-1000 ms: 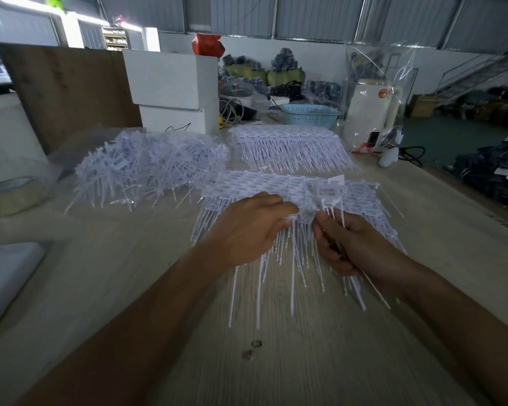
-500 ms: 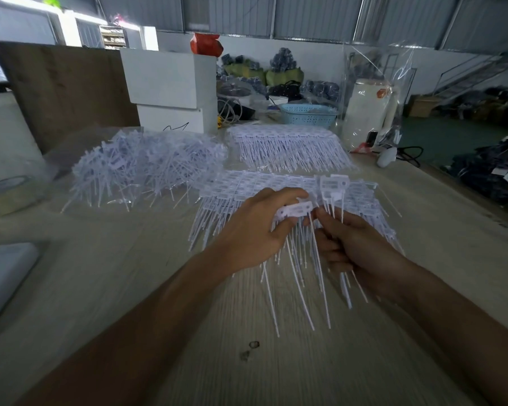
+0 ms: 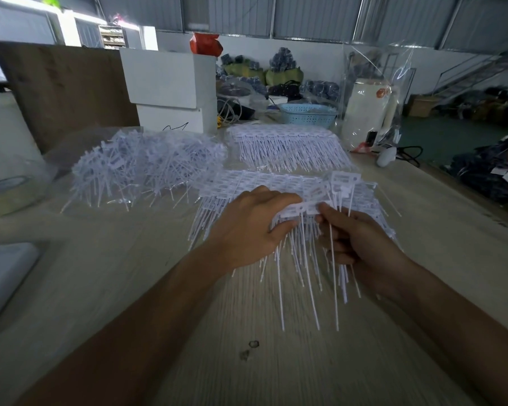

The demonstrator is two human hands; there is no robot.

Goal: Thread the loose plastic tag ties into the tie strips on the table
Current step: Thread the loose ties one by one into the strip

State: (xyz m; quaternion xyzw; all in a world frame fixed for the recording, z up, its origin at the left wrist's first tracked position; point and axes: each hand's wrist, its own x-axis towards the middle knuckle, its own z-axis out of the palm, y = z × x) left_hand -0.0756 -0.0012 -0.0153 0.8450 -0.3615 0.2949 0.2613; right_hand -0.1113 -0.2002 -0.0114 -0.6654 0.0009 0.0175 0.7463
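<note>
From the head camera, the left hand (image 3: 252,227) gripped a short strip of tag ties (image 3: 302,208) by its flat heads, their thin tails hanging over the table (image 3: 276,361). The right hand (image 3: 361,244) pinched the strip's right end, fingers curled round several tails; which single tie it worked was too blurred to tell. Just behind lay a flat strip row (image 3: 247,183), another row (image 3: 288,143) farther back, and the loose tie pile (image 3: 141,168) to the left.
</note>
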